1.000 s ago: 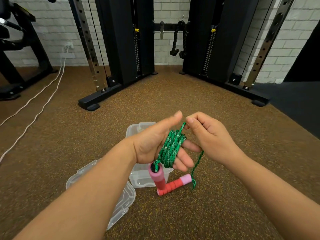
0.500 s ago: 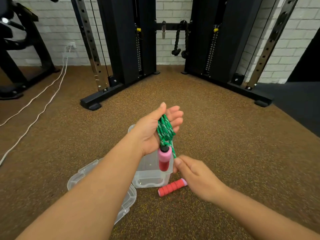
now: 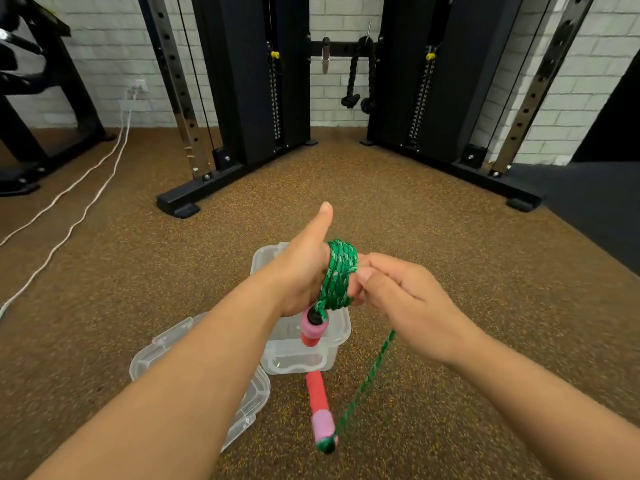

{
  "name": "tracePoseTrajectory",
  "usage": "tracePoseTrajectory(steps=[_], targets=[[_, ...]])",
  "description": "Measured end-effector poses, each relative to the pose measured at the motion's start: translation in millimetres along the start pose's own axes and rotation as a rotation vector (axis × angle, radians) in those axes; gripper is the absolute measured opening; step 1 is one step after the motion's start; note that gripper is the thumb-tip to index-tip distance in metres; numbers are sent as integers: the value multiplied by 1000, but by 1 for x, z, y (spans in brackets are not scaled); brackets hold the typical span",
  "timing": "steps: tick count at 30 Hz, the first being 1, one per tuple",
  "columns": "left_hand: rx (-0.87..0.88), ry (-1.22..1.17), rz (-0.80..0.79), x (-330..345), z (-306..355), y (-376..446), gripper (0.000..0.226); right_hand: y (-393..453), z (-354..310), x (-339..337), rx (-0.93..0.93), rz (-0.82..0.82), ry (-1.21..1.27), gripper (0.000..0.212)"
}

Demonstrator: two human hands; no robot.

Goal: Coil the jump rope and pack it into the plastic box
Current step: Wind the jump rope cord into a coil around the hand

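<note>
The green jump rope (image 3: 337,277) is wound in several turns around the fingers of my left hand (image 3: 304,271), thumb pointing up. One pink and red handle (image 3: 311,329) hangs from the coil over the clear plastic box (image 3: 304,358) on the floor. My right hand (image 3: 398,299) pinches the rope beside the coil. A loose length of rope (image 3: 370,372) runs down from it to the second handle (image 3: 320,410), which lies or hangs in front of the box.
The clear lid (image 3: 242,403) lies on the brown speckled floor left of the box, partly under my left forearm. A black cable machine (image 3: 256,98) stands behind. White cords (image 3: 69,209) trail on the left. A dark mat (image 3: 588,202) lies at right.
My right hand went down to the second handle, then came back up to the coil with the rope. That handle has turned from lying sideways to pointing toward me.
</note>
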State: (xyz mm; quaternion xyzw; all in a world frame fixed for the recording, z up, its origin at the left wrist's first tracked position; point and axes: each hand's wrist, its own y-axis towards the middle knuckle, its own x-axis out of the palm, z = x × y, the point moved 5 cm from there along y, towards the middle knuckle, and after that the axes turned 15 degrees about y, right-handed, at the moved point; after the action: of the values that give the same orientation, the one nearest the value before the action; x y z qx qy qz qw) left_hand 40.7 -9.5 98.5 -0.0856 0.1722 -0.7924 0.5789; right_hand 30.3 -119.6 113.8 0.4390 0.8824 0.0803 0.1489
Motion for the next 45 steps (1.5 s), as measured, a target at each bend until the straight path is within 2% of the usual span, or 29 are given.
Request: tracePoseTrajectory(steps=[3, 7, 8, 11, 13, 16, 21, 24, 30, 33, 37, 38, 40, 45], targets=[[-3, 64, -133, 5, -2, -4, 99, 3, -7, -7, 10, 8, 119, 29], [-42, 161, -333, 11, -3, -10, 107, 11, -9, -28, -16, 149, 19, 29], [-32, 186, -354, 14, -1, -12, 101, 13, -6, -31, -10, 158, -7, 30], [49, 216, -374, 17, 7, -19, 61, 16, 8, -35, 25, 180, 15, 32], [83, 206, -369, 16, 7, -20, 45, 17, 15, -37, 41, 204, 62, 34], [170, 56, -278, 10, 14, -18, 37, 15, 27, -32, 66, 233, 137, 33], [315, -427, -111, -7, 37, -18, 38, 2, 58, -20, 138, 218, 200, 32], [394, -498, 28, -18, 44, -17, 41, -6, 66, -16, 157, 190, 151, 34], [388, -509, 300, -27, 35, -7, 39, -17, 64, -2, 180, 82, 52, 31], [388, -367, 441, -31, 33, -5, 31, -21, 48, 4, 129, -1, -25, 32], [331, 162, 566, -29, 29, -4, 23, -20, 15, 0, 48, -33, -16, 33], [312, 267, 551, -26, 27, -4, 23, -17, 8, -3, 24, -28, -6, 33], [260, 400, 475, -19, 25, -6, 38, -11, -2, -10, -6, -2, 50, 33], [122, 490, 191, -1, 20, -14, 87, 4, -13, -28, -26, 91, 187, 33]])
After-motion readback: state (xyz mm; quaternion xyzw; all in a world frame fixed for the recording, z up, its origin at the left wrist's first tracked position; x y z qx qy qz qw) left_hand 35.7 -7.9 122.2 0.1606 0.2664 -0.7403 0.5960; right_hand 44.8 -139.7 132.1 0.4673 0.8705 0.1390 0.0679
